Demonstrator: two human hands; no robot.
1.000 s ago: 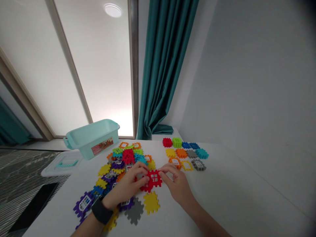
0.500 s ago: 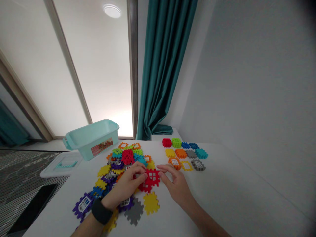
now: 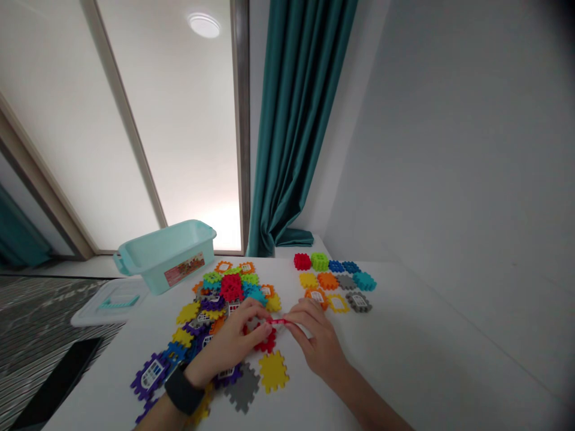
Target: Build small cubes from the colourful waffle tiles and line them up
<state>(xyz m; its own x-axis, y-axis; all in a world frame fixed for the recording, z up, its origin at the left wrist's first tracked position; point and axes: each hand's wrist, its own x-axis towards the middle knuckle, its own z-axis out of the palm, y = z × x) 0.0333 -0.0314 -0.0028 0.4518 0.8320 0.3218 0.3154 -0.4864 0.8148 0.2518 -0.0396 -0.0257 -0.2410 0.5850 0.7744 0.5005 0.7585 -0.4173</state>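
Between my two hands a red interlocking tile (image 3: 278,321) is held edge-on, so only its thin rim shows. My left hand (image 3: 240,335), with a dark band on the wrist, pinches its left edge. On the opposite edge, the thumb and fingers of my right hand (image 3: 317,338) are closed. Just under the held piece lies another red tile (image 3: 266,342) on the table, partly hidden by my left hand. Nearer to me are a yellow tile (image 3: 274,371) and a grey tile (image 3: 243,387), both flat on the table.
A heap of mixed tiles (image 3: 197,323) spreads left of and beneath my left arm. Small sorted stacks, among them an orange one (image 3: 327,281), stand at the back right. A mint bin (image 3: 168,254) and its clear lid (image 3: 108,302) are at the back left.
The red tile has turned from facing me with its window visible to lying edge-on. Both hands keep their grip on it and have hardly shifted.
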